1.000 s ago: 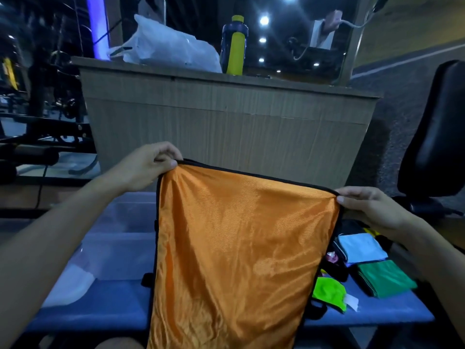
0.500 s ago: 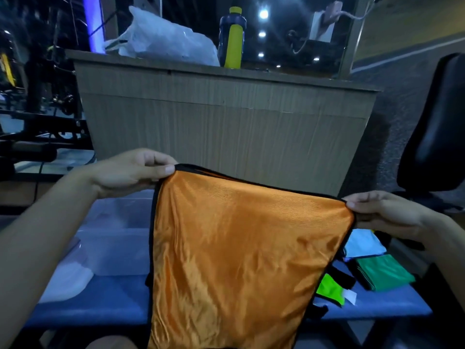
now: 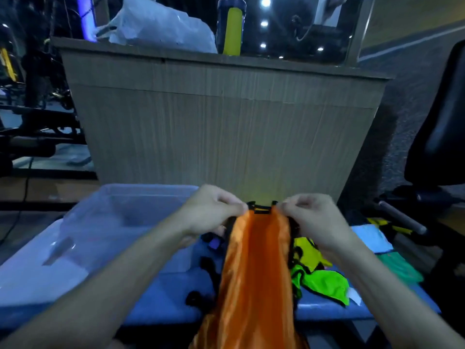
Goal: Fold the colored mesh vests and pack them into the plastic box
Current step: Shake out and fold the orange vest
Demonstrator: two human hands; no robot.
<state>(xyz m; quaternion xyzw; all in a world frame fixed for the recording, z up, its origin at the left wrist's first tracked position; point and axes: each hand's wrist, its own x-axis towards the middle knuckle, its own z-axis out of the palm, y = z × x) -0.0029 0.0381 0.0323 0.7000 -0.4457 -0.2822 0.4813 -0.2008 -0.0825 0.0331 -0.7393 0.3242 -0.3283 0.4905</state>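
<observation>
An orange mesh vest (image 3: pixel 254 273) with black trim hangs folded lengthwise in front of me. My left hand (image 3: pixel 211 210) pinches its top left corner and my right hand (image 3: pixel 309 215) pinches its top right corner, the two hands close together. The clear plastic box (image 3: pixel 105 222) stands on the blue bench (image 3: pixel 161 303) at the left, just beside my left hand. Loose neon green and yellow vests (image 3: pixel 319 278) lie on the bench to the right of the orange vest. A folded light blue vest (image 3: pixel 372 238) and a folded dark green one (image 3: pixel 400 268) lie further right.
A wooden counter (image 3: pixel 226 127) rises straight behind the bench, with a white plastic bag (image 3: pixel 161 26) and a yellow bottle (image 3: pixel 232 28) on top. A black chair (image 3: pixel 442 127) stands at the right. Dark gym equipment (image 3: pixel 37 137) fills the left background.
My hands have come together, bringing the vest's two top corners near each other and narrowing the spread orange panel into a hanging strip. The vest now sits lower, uncovering the box and loose vests.
</observation>
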